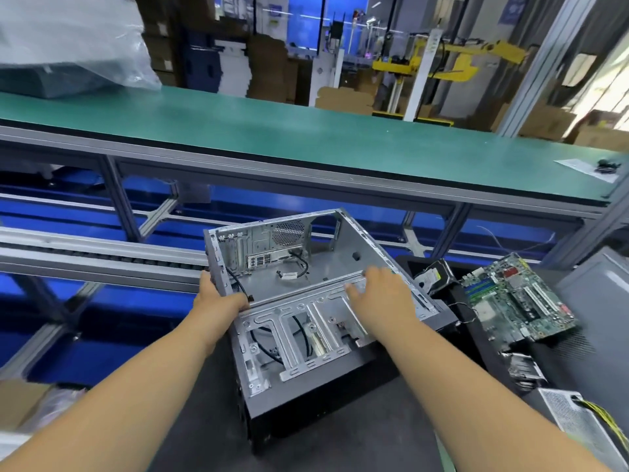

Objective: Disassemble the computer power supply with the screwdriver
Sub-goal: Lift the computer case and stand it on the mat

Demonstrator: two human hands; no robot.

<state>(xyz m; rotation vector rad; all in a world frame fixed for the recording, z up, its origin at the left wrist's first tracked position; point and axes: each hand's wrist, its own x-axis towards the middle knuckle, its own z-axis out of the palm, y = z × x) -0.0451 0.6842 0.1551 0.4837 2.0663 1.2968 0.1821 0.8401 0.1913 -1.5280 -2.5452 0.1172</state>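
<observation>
1. Head view: an open computer case (306, 301) is being held over a dark desk (357, 434), tilted, with its open side facing up.
2. The case's left rear edge is being gripped by the left hand (218, 298), fingers curled round the metal wall.
3. The right hand (381, 298) is being rested on the silver crossbar and drive cage of the case, fingers spread and only lightly bent; whether the thumb is hooked under the bar cannot be told.
4. Inside the case, black cables (303, 264) are being left loose near the rear I/O panel, and a round fan grille (288, 232) is being shown in the back wall.
5. The power supply (578, 420), a silver perforated box with yellow and black wires, is being kept on the desk at the lower right, well apart from both hands.
6. A green motherboard (517, 298) is being propped to the right of the case, with a hard drive (434, 275) lying between it and the case.
7. No screwdriver is being shown clearly in this view.
8. Behind the case, a long green conveyor belt (306, 134) is being carried on an aluminium frame, with a sheet of paper (585, 166) and small dark parts near its right end.
9. A plastic-wrapped bundle (68, 46) is being kept on the belt at the far left.
</observation>
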